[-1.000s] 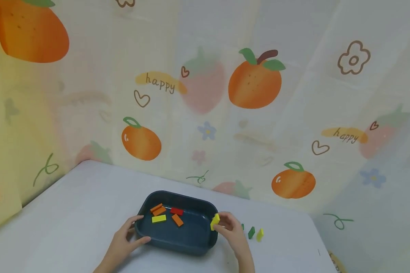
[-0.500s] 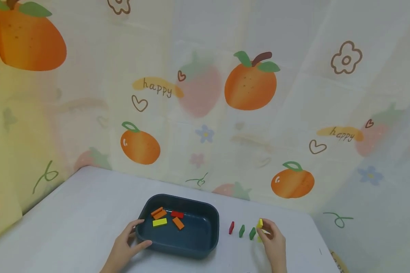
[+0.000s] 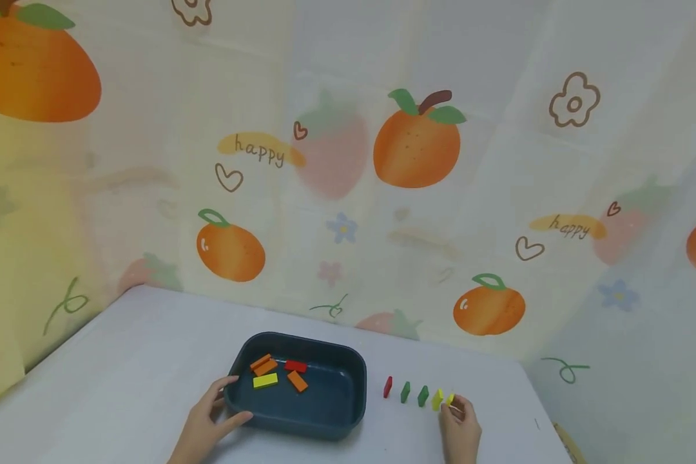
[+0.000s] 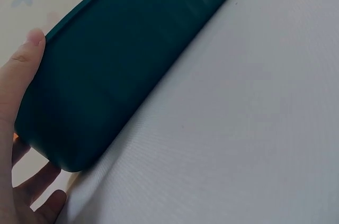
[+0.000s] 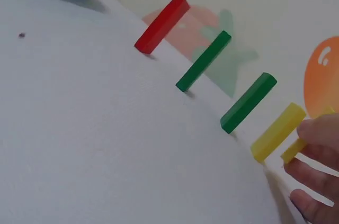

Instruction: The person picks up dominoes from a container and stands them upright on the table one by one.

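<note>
My right hand (image 3: 462,430) pinches a yellow domino (image 5: 293,150) between thumb and fingers, at the right end of a row of upright dominoes. Right beside it stands another yellow domino (image 5: 278,132), followed leftward by two green ones, the nearer a green domino (image 5: 248,103), and a red domino (image 5: 161,24). My left hand (image 3: 204,422) holds the left end of a dark teal tray (image 3: 301,425), thumb on its front wall (image 4: 116,70) and fingers at the left side. Inside the tray lie several dominoes: a yellow domino (image 3: 265,381), a red domino (image 3: 295,367) and orange ones, including an orange domino (image 3: 297,381).
The white tabletop (image 3: 168,348) carries the tray and the row. Behind it hangs a curtain (image 3: 325,258) printed with fruit. The table's right edge (image 3: 548,409) slopes away beyond my right hand.
My right hand has carried the yellow domino from the tray's right rim to the right end of the row and lowered it there. The left hand stays on the tray. The head view shifts slightly.
</note>
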Motion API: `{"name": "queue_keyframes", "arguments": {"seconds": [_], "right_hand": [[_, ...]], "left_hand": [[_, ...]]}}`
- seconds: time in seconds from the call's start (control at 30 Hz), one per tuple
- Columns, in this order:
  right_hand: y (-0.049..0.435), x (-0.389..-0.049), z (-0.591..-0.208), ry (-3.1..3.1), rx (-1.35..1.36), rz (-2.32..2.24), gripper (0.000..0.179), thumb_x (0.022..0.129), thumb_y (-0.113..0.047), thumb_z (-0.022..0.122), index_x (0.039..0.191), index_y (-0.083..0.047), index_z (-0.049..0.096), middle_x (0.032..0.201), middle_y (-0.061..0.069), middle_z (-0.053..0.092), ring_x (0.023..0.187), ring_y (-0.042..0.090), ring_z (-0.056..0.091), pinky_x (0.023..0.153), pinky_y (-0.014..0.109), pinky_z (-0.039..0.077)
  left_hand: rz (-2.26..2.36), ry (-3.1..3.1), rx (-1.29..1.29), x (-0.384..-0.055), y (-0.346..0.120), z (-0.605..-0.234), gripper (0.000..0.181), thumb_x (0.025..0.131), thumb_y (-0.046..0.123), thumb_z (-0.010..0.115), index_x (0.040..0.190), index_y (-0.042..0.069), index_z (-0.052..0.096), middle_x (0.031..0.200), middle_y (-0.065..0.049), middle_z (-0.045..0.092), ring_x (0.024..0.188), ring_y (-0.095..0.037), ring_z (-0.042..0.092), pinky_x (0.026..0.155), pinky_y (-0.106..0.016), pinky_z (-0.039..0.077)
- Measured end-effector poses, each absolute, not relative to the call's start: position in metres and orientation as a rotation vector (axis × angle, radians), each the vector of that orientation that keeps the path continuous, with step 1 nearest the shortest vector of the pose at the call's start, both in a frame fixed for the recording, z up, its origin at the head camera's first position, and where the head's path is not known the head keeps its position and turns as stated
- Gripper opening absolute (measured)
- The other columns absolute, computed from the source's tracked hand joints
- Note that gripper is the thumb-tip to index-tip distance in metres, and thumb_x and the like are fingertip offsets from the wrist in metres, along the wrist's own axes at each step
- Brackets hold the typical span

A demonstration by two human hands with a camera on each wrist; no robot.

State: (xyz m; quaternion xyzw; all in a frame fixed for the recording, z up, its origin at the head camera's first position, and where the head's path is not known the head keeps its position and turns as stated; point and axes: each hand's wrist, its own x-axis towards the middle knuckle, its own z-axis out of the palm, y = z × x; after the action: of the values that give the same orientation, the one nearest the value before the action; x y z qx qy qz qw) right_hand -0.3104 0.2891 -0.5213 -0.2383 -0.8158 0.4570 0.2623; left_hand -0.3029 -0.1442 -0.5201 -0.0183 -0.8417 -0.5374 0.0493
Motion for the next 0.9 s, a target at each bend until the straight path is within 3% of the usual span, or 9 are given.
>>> {"name": "queue_keyframes", "arguments": {"seconds": [0.23,0.43,0.9], "right_hand": [[0.289,-0.317,-0.531,-2.213,-0.559,1.188,0.028,0.087,-0.002,0.053,0.114,0.006,0.049,0.104,0.024,0.056,0.092,0.032,0.055,0.076,0.040,0.049],[0.307,-0.312,-0.531,-2.287,-0.540,1.123,0.030,0.087,0.003,0.051,0.116,0.010,0.046,0.108,0.030,0.052,0.097,0.038,0.052,0.080,0.044,0.047],[0.304,-0.314,-0.532,-2.306,-0.531,1.091,0.026,0.087,0.002,0.052,0.113,0.008,0.052,0.107,0.027,0.055,0.096,0.036,0.054,0.079,0.042,0.048]], "left_hand": [[-1.600,-2.499,-0.120,-0.305,-0.149,-0.516,0.066,0.073,0.034,0.073,0.127,0.013,0.041,0.131,-0.024,0.038,0.105,-0.038,0.049,0.085,-0.053,0.042],[-1.633,-2.592,-0.027,-0.302,-0.143,-0.519,0.069,0.073,0.039,0.072,0.129,0.013,0.039,0.134,-0.025,0.035,0.110,-0.041,0.045,0.086,-0.055,0.040],[-1.621,-2.567,-0.037,-0.302,-0.143,-0.521,0.069,0.072,0.040,0.072,0.128,0.012,0.041,0.133,-0.024,0.037,0.111,-0.042,0.043,0.087,-0.054,0.040]]}}
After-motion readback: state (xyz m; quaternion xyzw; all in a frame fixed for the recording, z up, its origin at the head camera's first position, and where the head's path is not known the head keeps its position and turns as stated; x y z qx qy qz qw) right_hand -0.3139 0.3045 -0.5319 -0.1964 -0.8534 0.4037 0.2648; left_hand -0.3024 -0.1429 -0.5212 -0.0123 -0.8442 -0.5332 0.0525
